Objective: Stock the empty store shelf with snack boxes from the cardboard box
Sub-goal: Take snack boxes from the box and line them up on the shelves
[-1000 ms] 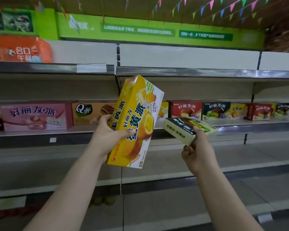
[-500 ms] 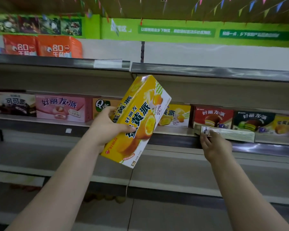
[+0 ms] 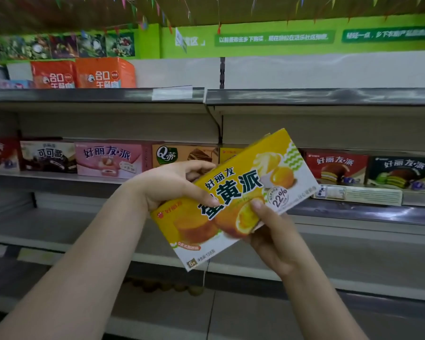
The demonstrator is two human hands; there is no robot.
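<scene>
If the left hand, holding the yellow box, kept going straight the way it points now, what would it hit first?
Probably the Q-brand brown box standing on the middle shelf, directly behind the left hand and the yellow box. Depth is unclear from one view.

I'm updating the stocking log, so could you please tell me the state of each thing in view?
Yellow box: tilted, held in both hands, off the shelf.
Left hand: grips the box.
Right hand: grips the box's lower edge.
Green box: lying flat at the shelf's front edge.
Pink box: upright on the shelf.
</scene>
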